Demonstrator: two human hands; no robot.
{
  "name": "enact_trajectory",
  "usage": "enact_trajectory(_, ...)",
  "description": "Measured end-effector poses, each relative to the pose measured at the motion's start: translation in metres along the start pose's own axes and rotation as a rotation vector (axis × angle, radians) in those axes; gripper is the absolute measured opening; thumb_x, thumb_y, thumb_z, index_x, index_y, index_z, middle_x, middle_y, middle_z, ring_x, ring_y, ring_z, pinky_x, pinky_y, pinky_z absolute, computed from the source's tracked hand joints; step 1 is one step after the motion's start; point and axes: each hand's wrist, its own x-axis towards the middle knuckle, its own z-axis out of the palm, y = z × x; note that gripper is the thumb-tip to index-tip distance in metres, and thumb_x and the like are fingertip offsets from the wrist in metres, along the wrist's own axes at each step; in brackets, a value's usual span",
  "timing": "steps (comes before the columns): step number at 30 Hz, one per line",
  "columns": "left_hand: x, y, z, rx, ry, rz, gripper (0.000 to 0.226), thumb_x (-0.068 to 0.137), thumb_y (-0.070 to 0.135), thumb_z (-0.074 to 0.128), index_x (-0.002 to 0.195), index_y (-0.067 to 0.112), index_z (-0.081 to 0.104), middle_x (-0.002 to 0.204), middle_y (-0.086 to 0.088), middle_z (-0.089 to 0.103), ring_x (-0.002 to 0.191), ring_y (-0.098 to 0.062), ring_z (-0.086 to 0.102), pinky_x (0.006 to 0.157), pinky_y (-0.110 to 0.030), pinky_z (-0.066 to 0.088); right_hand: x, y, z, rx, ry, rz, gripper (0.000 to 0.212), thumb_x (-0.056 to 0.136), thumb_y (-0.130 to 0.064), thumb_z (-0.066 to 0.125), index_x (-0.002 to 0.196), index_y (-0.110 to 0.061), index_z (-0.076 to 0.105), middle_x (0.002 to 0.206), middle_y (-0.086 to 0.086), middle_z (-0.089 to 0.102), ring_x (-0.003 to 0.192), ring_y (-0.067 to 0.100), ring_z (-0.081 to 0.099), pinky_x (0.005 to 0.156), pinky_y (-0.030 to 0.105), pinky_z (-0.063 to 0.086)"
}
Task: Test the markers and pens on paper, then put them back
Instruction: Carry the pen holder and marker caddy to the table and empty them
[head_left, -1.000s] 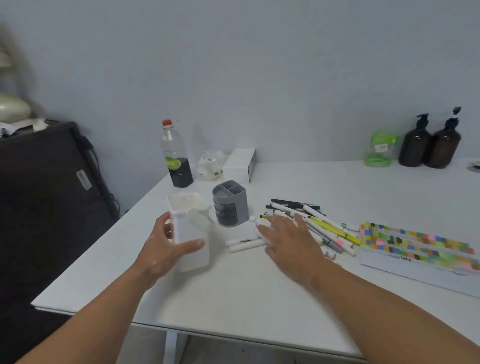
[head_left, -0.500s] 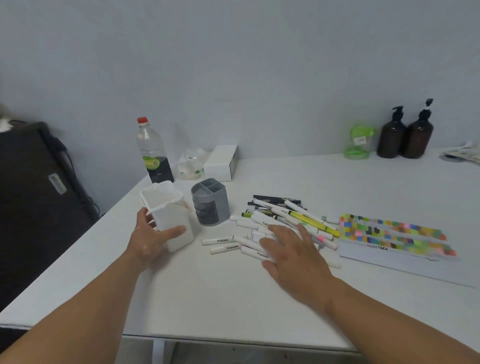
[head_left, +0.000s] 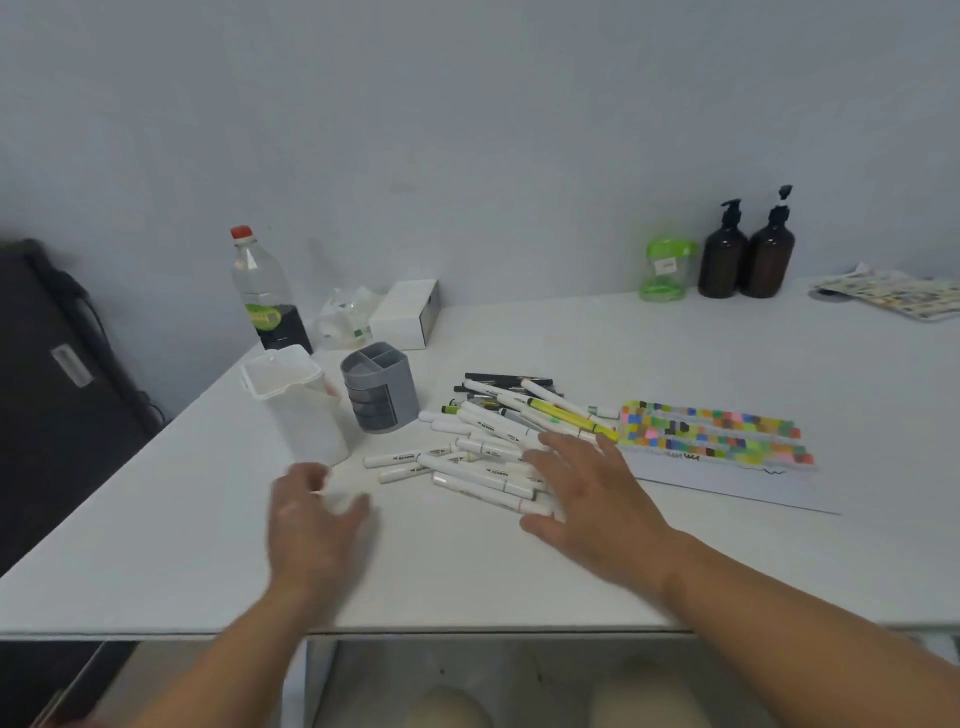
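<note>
A loose pile of markers and pens (head_left: 498, 431) lies in the middle of the white table (head_left: 519, 571). My right hand (head_left: 587, 488) lies flat on the near right part of the pile, fingers straight. A white tub (head_left: 298, 402) stands upright to the left of the pile, with a grey pen holder (head_left: 379, 387) beside it. My left hand (head_left: 311, 519) hovers blurred below the tub, apart from it, fingers loosely curled and holding nothing. A sheet of paper with rows of coloured test squares (head_left: 711, 431) lies to the right of the pile.
Along the back wall stand a bottle with a red cap (head_left: 265, 291), a white box (head_left: 408, 312), a green-lidded jar (head_left: 665, 270) and two brown pump bottles (head_left: 748, 254). A patterned sheet (head_left: 898, 293) lies far right. A dark case (head_left: 52, 384) stands left of the table.
My left hand has let go of the white tub and drawn back toward the table's near edge. My right hand still lies on the markers.
</note>
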Motion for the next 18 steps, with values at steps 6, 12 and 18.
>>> enact_trajectory(6,-0.072,0.069,0.061,0.179,-0.316,0.684,0.036,0.089,0.026,0.069,0.125,0.027,0.066,0.131,0.0,0.055,0.118,-0.023,0.051,0.101,-0.03,0.042,-0.042,0.043,-0.028,-0.009,-0.071,0.229,0.092,0.082,-0.085,0.039,0.158,-0.034,0.024,0.168,-0.003,0.019,0.155,0.023,0.016,0.126,0.049,0.016)
enact_trajectory(12,-0.064,0.093,0.095,0.229,-0.308,0.597,0.025,0.099,0.036,0.055,0.119,0.037,0.07,0.126,0.007,0.058,0.115,-0.02,0.044,0.098,-0.03,0.042,-0.087,0.086,-0.042,-0.029,-0.269,0.348,0.087,0.091,-0.083,0.024,0.161,-0.032,0.021,0.171,-0.006,0.017,0.157,0.016,0.013,0.128,0.049,0.01)
enact_trajectory(18,-0.05,0.099,0.123,0.198,-0.286,0.475,0.023,0.096,0.038,0.063,0.116,0.036,0.074,0.122,0.005,0.061,0.115,-0.022,0.045,0.1,-0.033,0.042,-0.116,0.107,-0.05,-0.043,-0.243,0.262,0.081,0.087,-0.084,0.025,0.15,-0.035,0.041,0.158,-0.013,0.039,0.145,0.011,0.034,0.122,0.037,0.026)
